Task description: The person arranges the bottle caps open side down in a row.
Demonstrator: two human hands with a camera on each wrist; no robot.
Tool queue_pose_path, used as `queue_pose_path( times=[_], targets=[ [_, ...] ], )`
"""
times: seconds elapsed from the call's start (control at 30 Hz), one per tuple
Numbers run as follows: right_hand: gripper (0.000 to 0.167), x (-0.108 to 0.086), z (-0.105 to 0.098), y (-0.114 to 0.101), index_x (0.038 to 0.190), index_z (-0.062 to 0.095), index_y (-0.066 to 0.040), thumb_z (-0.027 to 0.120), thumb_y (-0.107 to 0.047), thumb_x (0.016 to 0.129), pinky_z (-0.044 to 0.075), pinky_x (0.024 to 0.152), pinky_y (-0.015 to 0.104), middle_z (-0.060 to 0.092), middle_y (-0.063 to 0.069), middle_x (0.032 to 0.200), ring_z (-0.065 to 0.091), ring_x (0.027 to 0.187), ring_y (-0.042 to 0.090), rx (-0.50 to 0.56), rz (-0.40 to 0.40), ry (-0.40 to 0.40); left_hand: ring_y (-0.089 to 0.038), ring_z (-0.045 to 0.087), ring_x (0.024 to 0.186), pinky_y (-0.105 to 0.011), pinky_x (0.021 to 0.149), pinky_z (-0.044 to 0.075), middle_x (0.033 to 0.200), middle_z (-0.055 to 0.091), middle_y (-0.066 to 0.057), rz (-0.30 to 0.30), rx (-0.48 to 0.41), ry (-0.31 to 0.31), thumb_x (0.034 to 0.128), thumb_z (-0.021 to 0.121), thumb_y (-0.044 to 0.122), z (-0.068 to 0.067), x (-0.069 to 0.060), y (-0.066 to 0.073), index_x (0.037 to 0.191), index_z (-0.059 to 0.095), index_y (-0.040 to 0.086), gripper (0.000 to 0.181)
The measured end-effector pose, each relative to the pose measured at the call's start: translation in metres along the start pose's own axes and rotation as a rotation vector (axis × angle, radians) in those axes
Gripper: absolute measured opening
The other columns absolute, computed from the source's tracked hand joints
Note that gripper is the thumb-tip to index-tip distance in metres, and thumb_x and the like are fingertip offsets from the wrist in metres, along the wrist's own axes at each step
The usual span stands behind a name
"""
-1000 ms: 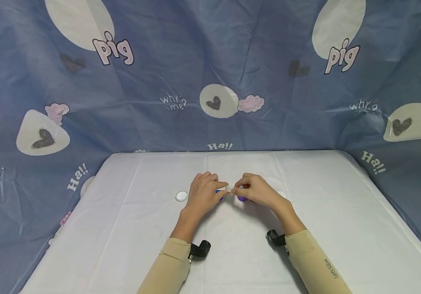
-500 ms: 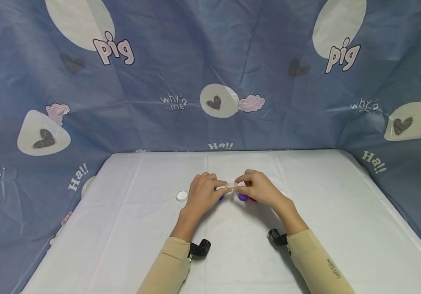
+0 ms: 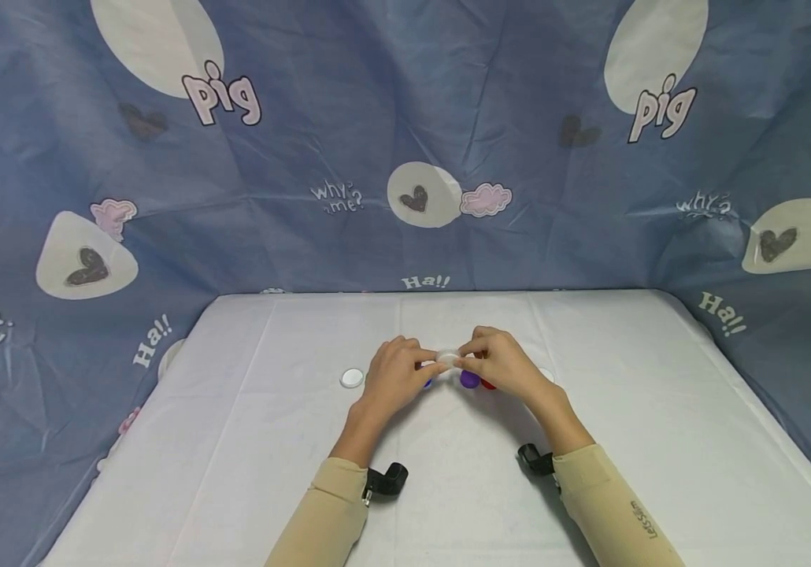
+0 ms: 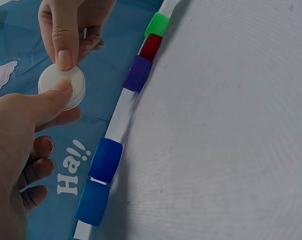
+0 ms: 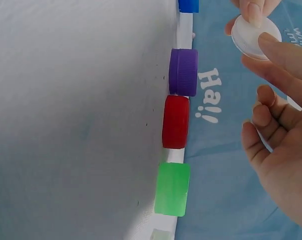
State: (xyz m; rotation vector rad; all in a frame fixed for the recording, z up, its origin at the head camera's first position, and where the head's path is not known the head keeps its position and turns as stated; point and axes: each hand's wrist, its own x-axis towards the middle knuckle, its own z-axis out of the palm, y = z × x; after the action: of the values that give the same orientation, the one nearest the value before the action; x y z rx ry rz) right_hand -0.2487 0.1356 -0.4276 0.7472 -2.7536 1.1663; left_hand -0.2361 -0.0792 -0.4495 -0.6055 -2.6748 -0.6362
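Note:
Both hands pinch one round white cap (image 3: 448, 359) above the table, the left hand (image 3: 394, 374) from its left side and the right hand (image 3: 501, 366) from its right. In the left wrist view the cap (image 4: 63, 82) lies between the left thumb and fingers, with the right thumb on its upper edge. The right wrist view shows the same white disc (image 5: 255, 37) between the two hands' thumbs and fingers. Under the hands stand a purple cap (image 3: 470, 379) and a red cap (image 3: 488, 384); a blue cap (image 3: 427, 383) is mostly hidden by the left hand.
A white round cap (image 3: 352, 378) lies left of the left hand; another white piece (image 3: 547, 375) is beside the right wrist. Two blue caps (image 4: 106, 160) and a green cap (image 5: 172, 189) share the row. Behind the white table (image 3: 271, 472) hangs a blue printed cloth (image 3: 306, 118).
The right hand has risen slightly and moved a little right, uncovering the red cap. The white cap between the hands has been raised and turned so its round face shows.

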Motion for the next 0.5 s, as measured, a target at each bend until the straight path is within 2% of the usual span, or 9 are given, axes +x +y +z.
queue_pose_path(
  times=[0.27,0.5],
  targets=[
    [0.014,0.0008,-0.0010,-0.0002,0.095,0.080,-0.008,0.076,-0.018,0.086,0.042,0.062,0.025,0.058,0.000,0.077,0.049,0.069,0.013,0.040,0.017,-0.025,-0.009,0.041,0.067,-0.026,0.066,0.034,0.064,0.046,0.010,0.008,0.042,-0.024,0.0840,0.073,0.050,0.0003,-0.0007,0.0003,0.094,0.080,0.028,0.025],
    [0.015,-0.0003,-0.0044,0.0038,0.092,0.080,-0.011,0.073,-0.023,0.088,0.046,0.072,0.029,0.066,0.002,0.085,0.056,0.078,0.015,0.156,0.129,-0.113,-0.009,0.043,0.071,-0.028,0.071,0.036,0.069,0.050,0.012,0.066,0.116,-0.016,0.0780,0.078,0.051,-0.0012,-0.0004,0.0015,0.106,0.078,0.032,0.034]
  ],
)
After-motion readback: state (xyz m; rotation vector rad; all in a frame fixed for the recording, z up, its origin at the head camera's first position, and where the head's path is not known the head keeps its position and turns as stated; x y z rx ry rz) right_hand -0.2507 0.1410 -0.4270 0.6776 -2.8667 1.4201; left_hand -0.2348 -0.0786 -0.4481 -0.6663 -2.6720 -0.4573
